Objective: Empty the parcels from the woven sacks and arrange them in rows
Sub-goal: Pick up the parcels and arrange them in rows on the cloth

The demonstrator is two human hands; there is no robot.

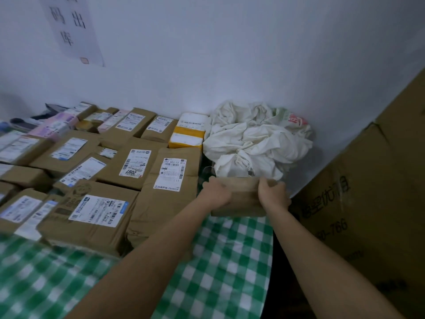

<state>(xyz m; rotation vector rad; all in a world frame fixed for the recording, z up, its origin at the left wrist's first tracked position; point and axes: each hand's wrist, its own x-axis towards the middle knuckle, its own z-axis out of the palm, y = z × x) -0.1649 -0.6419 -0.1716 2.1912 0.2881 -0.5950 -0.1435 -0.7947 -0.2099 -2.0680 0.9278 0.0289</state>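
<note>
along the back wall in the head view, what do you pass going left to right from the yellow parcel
yellow parcel → crumpled white sacks → big carton; nearer than the sacks, both hands hold a brown parcel.

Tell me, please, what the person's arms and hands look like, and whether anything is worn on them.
Both forearms are bare as far as the picture shows, with no sleeves in view. The left hand and the right hand wear no gloves, and no watch, bracelet or ring shows on the visible sides.
</note>
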